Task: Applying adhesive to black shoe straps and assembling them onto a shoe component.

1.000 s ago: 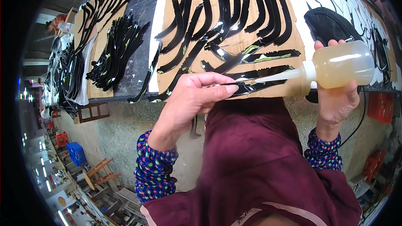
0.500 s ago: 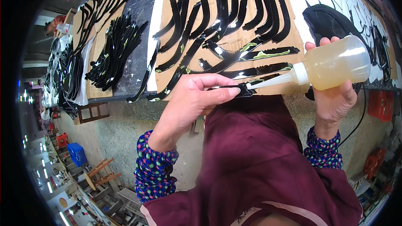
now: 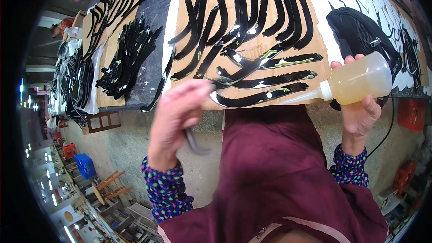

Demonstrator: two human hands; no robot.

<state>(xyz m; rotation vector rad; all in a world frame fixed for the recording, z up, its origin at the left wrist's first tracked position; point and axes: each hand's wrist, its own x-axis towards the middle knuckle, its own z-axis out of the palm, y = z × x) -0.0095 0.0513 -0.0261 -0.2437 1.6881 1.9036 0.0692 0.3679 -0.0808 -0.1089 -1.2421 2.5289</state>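
Note:
My left hand is blurred over the near left edge of the cardboard. Its fingers are closed on a curved black strip, whose tail hangs below the palm; the rest of that strip is mostly hidden or smeared. Tilted on its side, a clear squeeze bottle of pale yellow liquid rests in my right hand. Its white nozzle points left, over the cardboard's near edge. Many glossy black strips with notched edges lie on the cardboard, some with yellow-green reflections.
Left of the cardboard, a heap of black strips lies on the dark table. A black mesh bag sits right of the cardboard, with white sheets beyond it. A wooden stool and a blue crate stand on the floor.
My left hand has drawn back left, away from the nozzle, taking the black strip with it. The bottle has dropped slightly nearer in my right hand.

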